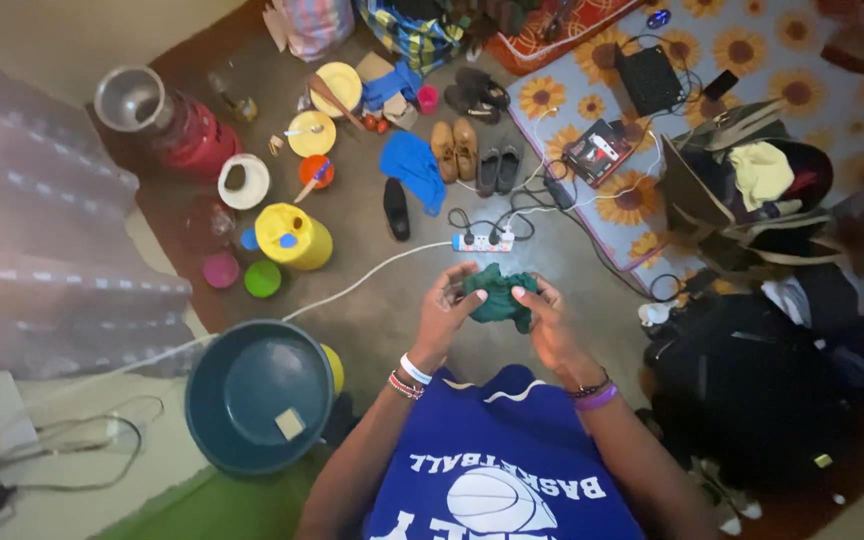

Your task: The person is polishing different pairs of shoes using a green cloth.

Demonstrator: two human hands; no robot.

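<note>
Both hands are raised in front of my chest, holding a small bunched dark green cloth (pixel 498 293) between them. My left hand (pixel 444 312) grips its left side with the fingers curled over the top. On the other side, my right hand (pixel 550 322) pinches the cloth's right edge, thumb on top. Beaded and white bands sit on my left wrist, a purple band on my right wrist. I wear a blue sleeveless shirt.
A dark blue basin (pixel 260 395) stands at lower left. Yellow jug (pixel 293 236), small coloured lids, plates and a red container (pixel 192 135) lie beyond. A white power strip (pixel 482 241) with cables, shoes (pixel 454 148), a sunflower-pattern mat (pixel 642 200) and piled clothes and bags (pixel 752 370) fill the right.
</note>
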